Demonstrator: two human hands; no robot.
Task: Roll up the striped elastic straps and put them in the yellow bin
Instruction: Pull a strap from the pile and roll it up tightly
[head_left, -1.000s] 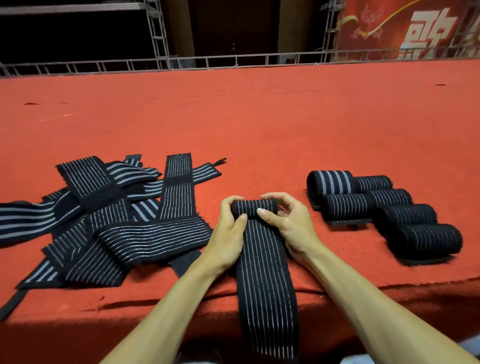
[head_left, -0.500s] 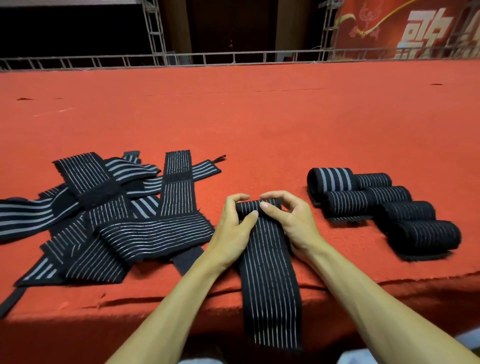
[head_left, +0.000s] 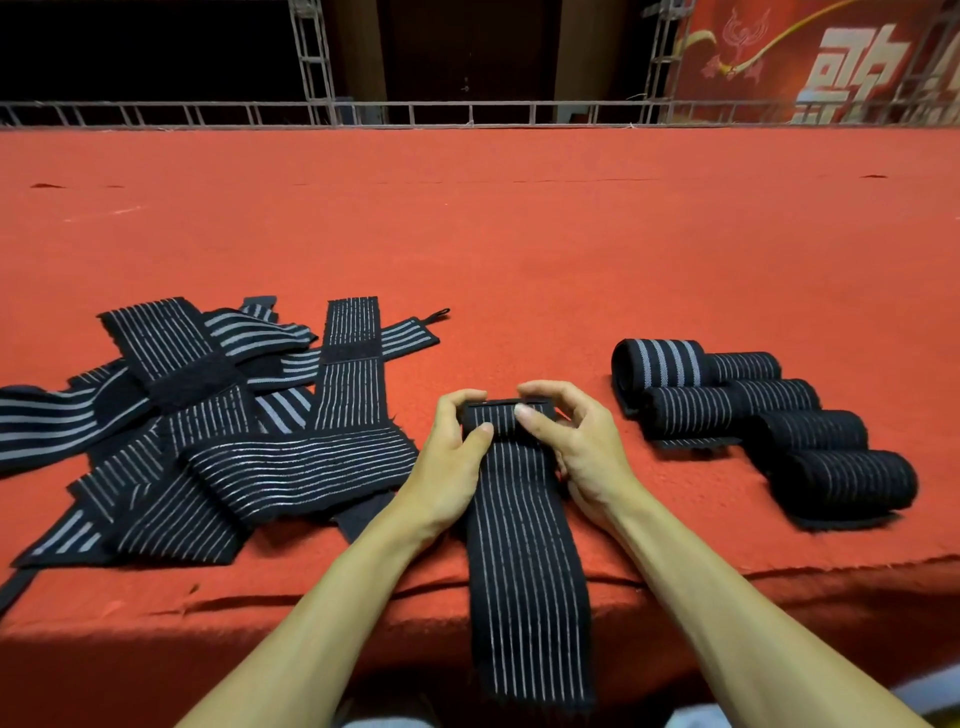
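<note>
At the near edge of the red tabletop (head_left: 519, 234), a striped strap (head_left: 524, 545) lies with its tail hanging over, and the left hand (head_left: 452, 467) and right hand (head_left: 576, 452) curl their fingers (head_left: 530, 415) round its far end, pinching the first small turn. Left of this strap lies a pile of loose straps (head_left: 208, 431), right of it finished rolls (head_left: 753, 415); no yellow bin shows. Rolling looks barely begun: next, keep the turn tight and square toward the tail.

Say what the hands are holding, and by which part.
Both the left hand and the right hand grip one striped strap at its far end, where it is rolled up. The rest lies flat and hangs over the edge of the table.
</note>
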